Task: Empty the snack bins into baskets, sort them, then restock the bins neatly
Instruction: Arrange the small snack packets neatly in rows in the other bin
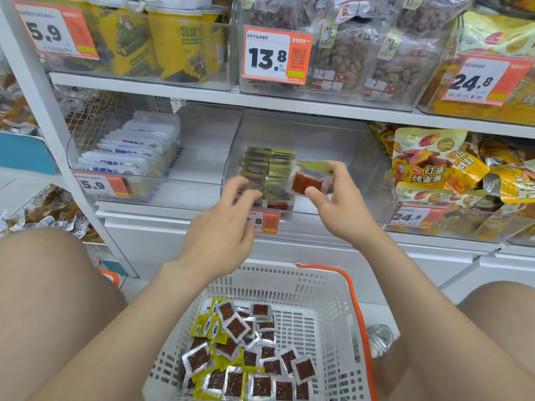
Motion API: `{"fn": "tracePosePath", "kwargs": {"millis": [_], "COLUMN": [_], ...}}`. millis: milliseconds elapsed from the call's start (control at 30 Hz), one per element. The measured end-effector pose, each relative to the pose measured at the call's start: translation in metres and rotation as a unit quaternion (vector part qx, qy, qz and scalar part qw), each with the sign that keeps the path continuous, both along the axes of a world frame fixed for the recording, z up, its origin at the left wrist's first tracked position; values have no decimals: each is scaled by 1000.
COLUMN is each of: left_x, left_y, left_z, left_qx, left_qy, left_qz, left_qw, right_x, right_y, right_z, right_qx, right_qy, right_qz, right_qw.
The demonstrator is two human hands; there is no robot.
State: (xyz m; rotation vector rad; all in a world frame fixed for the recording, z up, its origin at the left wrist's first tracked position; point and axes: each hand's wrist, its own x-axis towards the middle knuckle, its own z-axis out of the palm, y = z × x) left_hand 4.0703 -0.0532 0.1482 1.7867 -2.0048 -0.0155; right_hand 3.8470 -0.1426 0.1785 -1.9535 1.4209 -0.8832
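My right hand (pixel 335 204) pinches a small snack packet (pixel 307 182) with a red-brown square window, held at the open front of the clear middle bin (pixel 324 134). Neat rows of the same green-yellow packets (pixel 267 173) stand in the bin's left part. My left hand (pixel 223 227) hovers in front of those rows with loosely curled fingers, holding nothing. Below, a white basket (pixel 327 296) with an orange handle holds several loose packets (pixel 246 354) of the same kind.
A clear bin at the left (pixel 86 151) holds rows of white packets (pixel 136 146). A bin of yellow sweet-potato bags (pixel 434 166) stands at the right. The shelf above carries yellow tubs (pixel 176 44) and nut bags (pixel 376 59). My bare knees flank the basket.
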Motion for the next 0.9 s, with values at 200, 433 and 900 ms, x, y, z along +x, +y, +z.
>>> {"fn": "tracePosePath", "kwargs": {"millis": [200,433,900], "left_x": [8,-1,-15], "left_y": [-23,-34,-42], "left_z": [-23,-31,-46], "left_qx": [75,57,-2], "left_qy": [-60,-48,-41], "left_qz": [-2,27,-2], "left_qw": [995,997,999], "right_x": [15,33,29], "right_y": [-23,-51,-61], "right_z": [8,7,3], "right_qx": [149,295,295], "right_qy": [124,152,158], "right_qz": [65,31,11], "right_qw": [979,943,942]}}
